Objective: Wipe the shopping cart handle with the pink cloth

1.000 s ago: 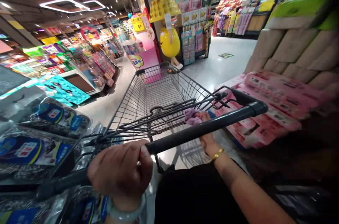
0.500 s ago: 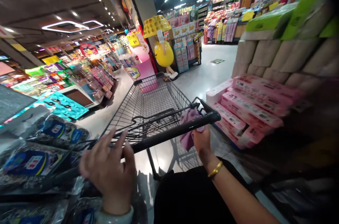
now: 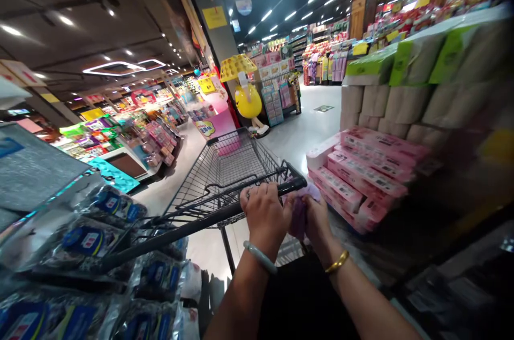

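A black wire shopping cart (image 3: 225,163) stands in front of me, its basket bare inside. My left hand (image 3: 267,217), with a pale bangle at the wrist, is wrapped over the cart's dark handle bar (image 3: 196,226) toward its right part. Close beside it, my right hand (image 3: 317,217), wearing a gold bracelet, pinches a purple cloth (image 3: 297,217). The cloth hangs just below the right end of the bar and touches it. Part of the cloth is hidden behind my left thumb.
Plastic-wrapped dark packs with blue labels (image 3: 86,241) are piled at left. On the right, pink boxes (image 3: 361,168) lie stacked beneath tissue packs (image 3: 409,99). A yellow round figure (image 3: 248,100) stands by a pillar (image 3: 217,24) ahead, with shop shelves beyond.
My left hand has moved from the left, where it was spread above the bar, to the right and closed around the bar. My right hand still holds the cloth, now off the bar's end.
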Demonstrator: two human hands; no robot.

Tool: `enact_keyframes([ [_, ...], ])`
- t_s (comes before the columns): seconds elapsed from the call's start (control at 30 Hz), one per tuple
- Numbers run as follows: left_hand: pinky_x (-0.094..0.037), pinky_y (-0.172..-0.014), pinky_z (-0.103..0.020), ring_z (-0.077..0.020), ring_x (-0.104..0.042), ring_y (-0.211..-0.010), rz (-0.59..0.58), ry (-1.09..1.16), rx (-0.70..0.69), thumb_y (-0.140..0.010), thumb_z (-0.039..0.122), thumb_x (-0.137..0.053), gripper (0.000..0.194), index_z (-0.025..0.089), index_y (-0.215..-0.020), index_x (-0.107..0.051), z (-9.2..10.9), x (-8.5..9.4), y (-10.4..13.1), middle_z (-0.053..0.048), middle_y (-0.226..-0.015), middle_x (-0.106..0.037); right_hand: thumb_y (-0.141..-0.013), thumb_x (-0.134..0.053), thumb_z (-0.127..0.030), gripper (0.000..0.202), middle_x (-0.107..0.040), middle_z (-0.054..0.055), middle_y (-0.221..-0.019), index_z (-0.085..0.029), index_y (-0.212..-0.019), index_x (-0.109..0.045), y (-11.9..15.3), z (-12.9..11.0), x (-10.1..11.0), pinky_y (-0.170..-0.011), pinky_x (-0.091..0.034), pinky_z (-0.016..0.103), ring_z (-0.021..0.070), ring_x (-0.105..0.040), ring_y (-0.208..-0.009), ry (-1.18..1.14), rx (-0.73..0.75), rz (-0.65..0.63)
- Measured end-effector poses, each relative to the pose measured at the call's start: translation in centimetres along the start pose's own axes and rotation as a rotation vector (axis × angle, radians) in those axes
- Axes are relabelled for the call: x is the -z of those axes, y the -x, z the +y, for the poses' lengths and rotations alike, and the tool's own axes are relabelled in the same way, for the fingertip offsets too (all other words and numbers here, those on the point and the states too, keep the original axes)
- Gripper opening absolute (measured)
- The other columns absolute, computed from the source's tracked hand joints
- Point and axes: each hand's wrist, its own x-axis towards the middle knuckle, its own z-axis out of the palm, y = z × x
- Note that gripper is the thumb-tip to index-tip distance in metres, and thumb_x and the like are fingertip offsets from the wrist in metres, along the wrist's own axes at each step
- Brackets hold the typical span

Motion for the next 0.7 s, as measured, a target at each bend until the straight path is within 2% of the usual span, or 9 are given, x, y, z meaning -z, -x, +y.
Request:
enact_keyframes([
  [0.1, -0.025, -0.121, -0.058, -0.0301, -0.068, -0.108, 0.039, 0.015, -0.001, -0.095, 0.055, -0.068, 0.035, 0.023, -0.108, -0.072, -0.3, 0.4, 0.8, -0.007, -0.104, -0.077, -0.066, -0.071, -0.026, 0.029, -0.066, -0.003, -0.079, -0.019, -0.093, -0.066, 0.9, -1.9, 0.3, -0.063, -0.051, 0.027, 0.0138, -0.059, -0.066, -0.005, 0.043, 0.080],
  [0.23, -0.022, -0.122, -0.059, -0.0301, -0.068, -0.108, 0.041, 0.020, -0.022, -0.095, 0.062, -0.064, 0.042, 0.023, -0.109, -0.071, -0.1, 0.7, 1.6, -0.008, -0.105, -0.077, -0.080, -0.067, -0.029, 0.022, -0.069, 0.003, -0.104, -0.021, -0.101, -0.070, 1.2, -4.2, 0.1, -0.087, -0.054, 0.036, 0.0188, -0.064, -0.093, 0.185, 0.375, -0.030],
  [0.3, -0.023, -0.122, -0.060, -0.0302, -0.067, -0.108, 0.040, 0.016, -0.028, -0.095, 0.063, -0.063, 0.043, 0.023, -0.109, -0.071, 0.0, 0.9, 1.9, -0.008, -0.106, -0.077, -0.081, -0.065, -0.028, 0.019, -0.068, 0.006, -0.110, -0.022, -0.097, -0.073, 0.5, -5.0, 0.3, -0.101, -0.051, 0.043, 0.0230, -0.063, -0.106, 0.343, 0.529, -0.096],
  [0.37, -0.023, -0.121, -0.061, -0.0307, -0.067, -0.108, 0.036, 0.010, -0.030, -0.094, 0.062, -0.065, 0.042, 0.023, -0.108, -0.071, 0.1, 1.0, 2.1, -0.008, -0.104, -0.077, -0.079, -0.066, -0.028, 0.018, -0.068, 0.007, -0.110, -0.022, -0.093, -0.075, -0.5, -5.8, 0.6, -0.108, -0.046, 0.049, 0.0263, -0.061, -0.111, 0.444, 0.577, -0.165],
  [0.43, -0.023, -0.121, -0.061, -0.0309, -0.067, -0.107, 0.029, 0.008, -0.032, -0.092, 0.060, -0.068, 0.040, 0.023, -0.107, -0.071, 0.1, 1.2, 2.2, -0.007, -0.103, -0.077, -0.079, -0.067, -0.028, 0.017, -0.069, 0.007, -0.108, -0.023, -0.093, -0.076, -1.1, -6.9, 0.7, -0.109, -0.046, 0.051, 0.0277, -0.062, -0.113, 0.471, 0.591, -0.235],
  [0.63, -0.026, -0.119, -0.061, -0.0310, -0.067, -0.107, 0.016, 0.025, -0.060, -0.092, 0.061, -0.068, 0.042, 0.022, -0.107, -0.072, -0.2, 1.6, 2.4, -0.008, -0.104, -0.077, -0.080, -0.061, -0.022, 0.018, -0.073, 0.006, -0.100, -0.025, -0.085, -0.077, -1.2, -9.7, 0.4, -0.105, -0.050, 0.045, 0.0268, -0.062, -0.115, 0.556, 0.759, -0.458],
  [0.7, -0.026, -0.120, -0.061, -0.0309, -0.067, -0.109, 0.013, 0.046, -0.079, -0.093, 0.063, -0.066, 0.045, 0.022, -0.110, -0.072, -0.3, 1.7, 2.4, -0.008, -0.107, -0.077, -0.080, -0.059, -0.024, 0.018, -0.072, 0.006, -0.099, -0.025, -0.083, -0.077, -1.0, -9.9, 0.6, -0.102, -0.052, 0.045, 0.0266, -0.064, -0.110, 0.592, 0.749, -0.449],
])
